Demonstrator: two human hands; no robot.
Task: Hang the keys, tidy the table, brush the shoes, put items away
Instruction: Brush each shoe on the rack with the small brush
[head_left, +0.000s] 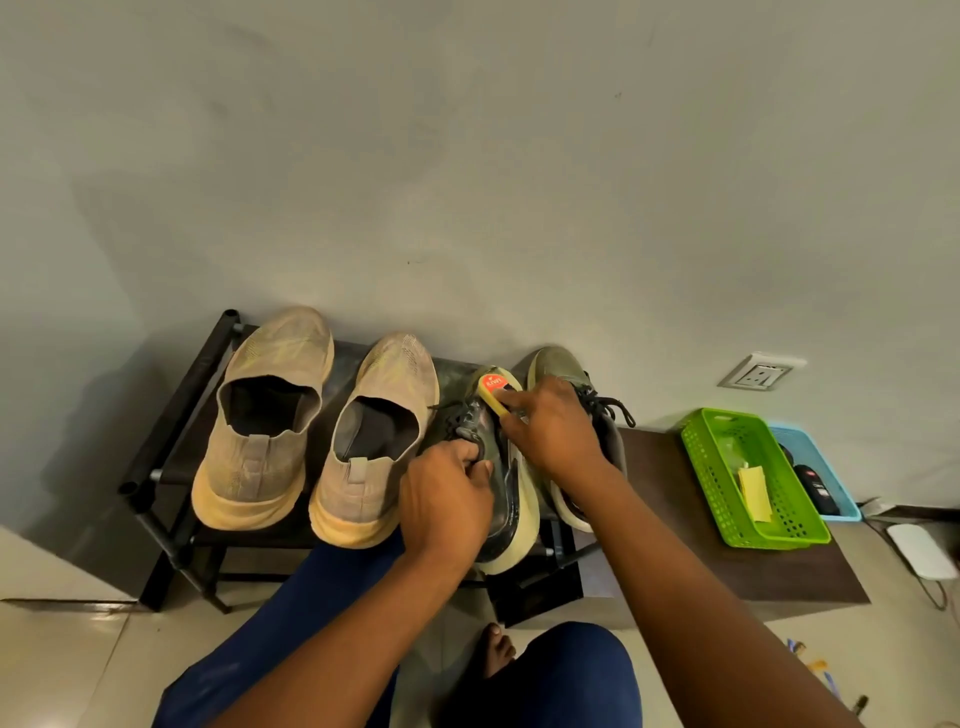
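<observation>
A dark olive laced shoe (506, 499) lies tilted on its side on the black shoe rack (176, 415). My left hand (447, 499) grips its collar near the laces. My right hand (556, 431) is shut on a yellow shoe brush (496, 392) with a red label, pressed against the shoe's front part. The matching olive shoe (558, 366) stands just right of it, partly hidden by my right hand. Two beige slip-on shoes (265, 415) (376, 441) stand upright on the rack's left half.
A low dark table (675, 509) stands right of the rack, carrying a green basket (717, 467) with a yellow item and a blue basket (841, 512) with a dark object. A wall socket (761, 371) is above them. A white device (922, 551) lies on the floor. My knees are below.
</observation>
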